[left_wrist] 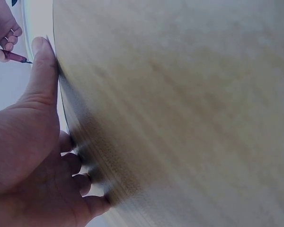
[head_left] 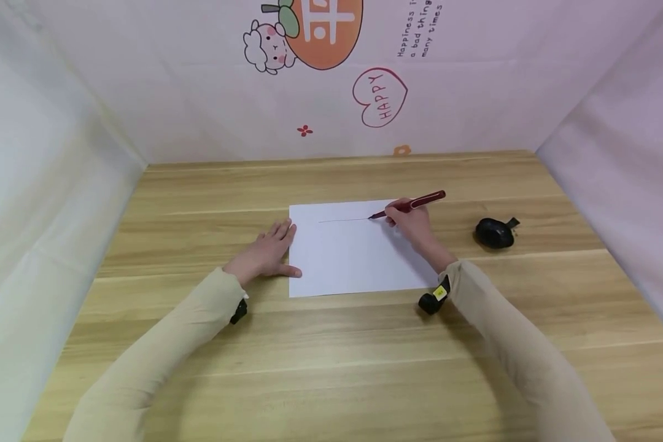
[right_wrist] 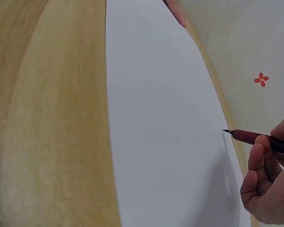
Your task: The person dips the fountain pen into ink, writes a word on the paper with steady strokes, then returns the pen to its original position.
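Observation:
A white sheet of paper point(head_left: 342, 264) lies on the wooden table, with one thin dark line point(head_left: 342, 220) running across its upper part. My right hand point(head_left: 411, 224) pinches a dark red fountain pen point(head_left: 431, 198); the nib meets the paper at the line's right end. In the right wrist view the pen point(right_wrist: 248, 136) slants between thumb and fingers, its tip on the sheet point(right_wrist: 165, 118). My left hand point(head_left: 267, 252) rests spread at the sheet's left edge, fingertips and thumb on its margin. The left wrist view shows this hand point(left_wrist: 33, 142) with the thumb stretched out along the paper's border.
A small black rounded object point(head_left: 494, 233) with a short tab sits on the table point(head_left: 320, 356), right of the paper. White cloth walls enclose the sides; the back cloth point(head_left: 199, 92) bears printed cartoons and lettering. Black wrist cameras point(head_left: 432, 301) are strapped at the cuffs.

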A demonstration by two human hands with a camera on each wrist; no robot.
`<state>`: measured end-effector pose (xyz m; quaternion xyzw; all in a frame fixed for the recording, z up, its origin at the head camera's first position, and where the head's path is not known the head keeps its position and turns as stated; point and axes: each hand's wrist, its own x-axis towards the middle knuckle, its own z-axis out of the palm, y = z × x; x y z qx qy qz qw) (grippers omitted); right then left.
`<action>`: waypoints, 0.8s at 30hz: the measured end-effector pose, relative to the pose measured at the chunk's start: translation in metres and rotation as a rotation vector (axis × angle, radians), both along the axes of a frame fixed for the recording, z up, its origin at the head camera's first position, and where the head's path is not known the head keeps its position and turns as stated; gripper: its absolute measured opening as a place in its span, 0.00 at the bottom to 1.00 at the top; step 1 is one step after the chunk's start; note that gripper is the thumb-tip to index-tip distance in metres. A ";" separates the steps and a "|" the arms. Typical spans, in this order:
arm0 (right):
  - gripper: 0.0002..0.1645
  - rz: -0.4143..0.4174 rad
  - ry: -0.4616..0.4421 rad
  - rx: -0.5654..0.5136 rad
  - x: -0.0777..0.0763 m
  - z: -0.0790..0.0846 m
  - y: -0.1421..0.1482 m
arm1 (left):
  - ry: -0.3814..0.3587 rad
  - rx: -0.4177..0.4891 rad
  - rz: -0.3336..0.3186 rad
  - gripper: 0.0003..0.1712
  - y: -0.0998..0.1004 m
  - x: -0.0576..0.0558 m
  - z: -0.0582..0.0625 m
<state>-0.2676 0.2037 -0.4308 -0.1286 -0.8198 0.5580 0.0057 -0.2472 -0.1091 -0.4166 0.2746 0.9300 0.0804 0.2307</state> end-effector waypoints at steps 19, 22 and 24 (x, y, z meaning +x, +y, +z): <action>0.12 -0.042 -0.005 -0.014 0.004 0.002 0.012 | -0.003 -0.009 0.003 0.61 -0.001 -0.001 -0.001; 0.11 -0.048 0.004 -0.021 0.004 0.002 0.014 | -0.001 -0.010 0.001 0.61 -0.001 -0.002 -0.001; 0.10 -0.050 0.009 -0.027 0.004 0.002 0.015 | -0.003 -0.011 0.000 0.61 -0.001 -0.002 -0.002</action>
